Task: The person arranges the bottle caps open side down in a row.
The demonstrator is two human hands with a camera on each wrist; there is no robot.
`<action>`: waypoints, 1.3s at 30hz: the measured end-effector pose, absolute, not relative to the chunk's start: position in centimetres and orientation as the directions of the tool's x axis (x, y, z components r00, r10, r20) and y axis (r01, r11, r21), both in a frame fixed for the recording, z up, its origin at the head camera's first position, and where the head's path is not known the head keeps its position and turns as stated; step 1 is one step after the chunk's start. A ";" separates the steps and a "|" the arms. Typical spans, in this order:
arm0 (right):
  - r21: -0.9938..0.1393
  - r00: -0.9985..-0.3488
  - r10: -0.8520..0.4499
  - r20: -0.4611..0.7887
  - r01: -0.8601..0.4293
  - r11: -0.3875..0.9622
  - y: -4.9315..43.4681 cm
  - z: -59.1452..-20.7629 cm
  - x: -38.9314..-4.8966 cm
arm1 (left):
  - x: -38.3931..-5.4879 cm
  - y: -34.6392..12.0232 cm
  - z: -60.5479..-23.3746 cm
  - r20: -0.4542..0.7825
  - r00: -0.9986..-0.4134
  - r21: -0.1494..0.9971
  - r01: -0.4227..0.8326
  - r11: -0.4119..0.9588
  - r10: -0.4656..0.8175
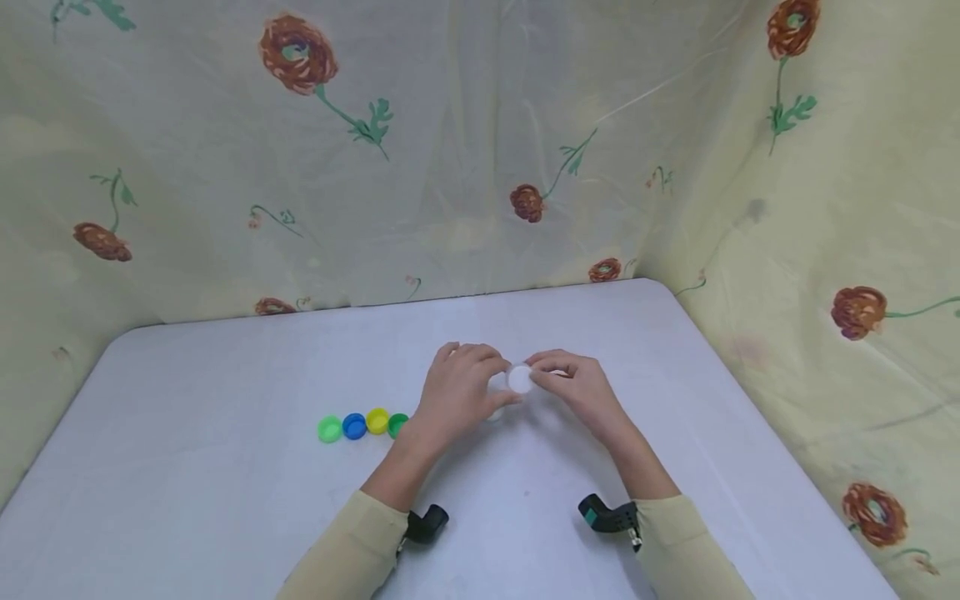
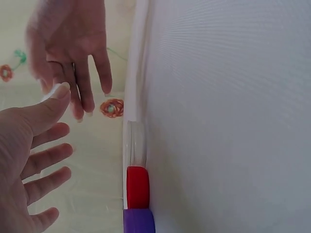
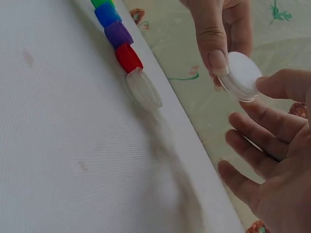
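Above the table, a round white cap (image 1: 520, 378) is held up between both hands. My left hand (image 1: 461, 390) pinches its left edge, the thumb and fingers coming from opposite sides. On the other edge, the thumb and index finger of my right hand (image 1: 581, 390) grip it, while the remaining fingers spread loosely in the right wrist view. There the white cap (image 3: 243, 75) shows a clear rim. Below the hands stands a clear cap (image 3: 144, 90), touching a red cap (image 3: 129, 58). A purple cap (image 3: 118, 34) comes after the red one.
The row of caps runs leftward, with a light green cap (image 1: 330, 429), a blue cap (image 1: 354, 426), a yellow cap (image 1: 377, 421) and a green cap (image 1: 397, 425) at that end. My left hand hides part of it. Flowered sheeting (image 1: 465, 167) borders the white table (image 1: 202, 500).
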State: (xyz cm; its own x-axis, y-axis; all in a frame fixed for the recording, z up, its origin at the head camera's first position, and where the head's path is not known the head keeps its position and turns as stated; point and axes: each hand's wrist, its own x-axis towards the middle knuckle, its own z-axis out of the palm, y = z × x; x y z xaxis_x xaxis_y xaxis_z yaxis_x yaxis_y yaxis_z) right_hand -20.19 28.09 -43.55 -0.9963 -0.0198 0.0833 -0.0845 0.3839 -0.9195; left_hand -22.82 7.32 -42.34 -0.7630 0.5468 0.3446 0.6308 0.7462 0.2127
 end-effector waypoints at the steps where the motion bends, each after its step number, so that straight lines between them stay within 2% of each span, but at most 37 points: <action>1: -0.922 -0.998 -0.016 0.066 -0.067 0.381 28.1 -43.5 -20.2 | -22.8 7.3 -42.3 0.350 -0.763 0.210 0.630 0.748 0.544; 6: -0.919 -1.000 -0.006 0.016 -0.017 0.395 28.2 -43.3 -20.2 | -22.8 7.3 -42.5 0.381 -0.749 0.195 0.637 0.745 0.541; 19: -0.909 -1.000 -0.018 0.012 -0.018 0.416 28.2 -43.3 -20.0 | -23.0 7.0 -42.4 0.405 -0.724 0.122 0.648 0.752 0.558; 25: -0.905 -0.998 -0.052 0.020 -0.041 0.424 28.2 -43.3 -19.9 | -23.2 6.8 -42.6 0.398 -0.740 0.187 0.645 0.741 0.542; 31: -0.870 -0.987 -0.142 0.078 -0.137 0.474 28.2 -43.3 -19.8 | -23.5 6.7 -42.7 0.395 -0.763 0.280 0.631 0.724 0.512; 39: -0.819 -0.973 -0.152 0.172 -0.227 0.528 28.1 -43.6 -19.8 | -23.5 6.5 -42.7 0.378 -0.767 0.284 0.629 0.723 0.519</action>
State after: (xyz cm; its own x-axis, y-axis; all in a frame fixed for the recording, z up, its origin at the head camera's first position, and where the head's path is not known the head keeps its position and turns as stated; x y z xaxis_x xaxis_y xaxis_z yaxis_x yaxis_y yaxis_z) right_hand -19.82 28.09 -43.56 -0.9734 -0.1515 0.1718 -0.2267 0.5277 -0.8186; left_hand -23.52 6.53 -42.68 -0.7668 0.5186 0.3784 0.6294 0.7233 0.2842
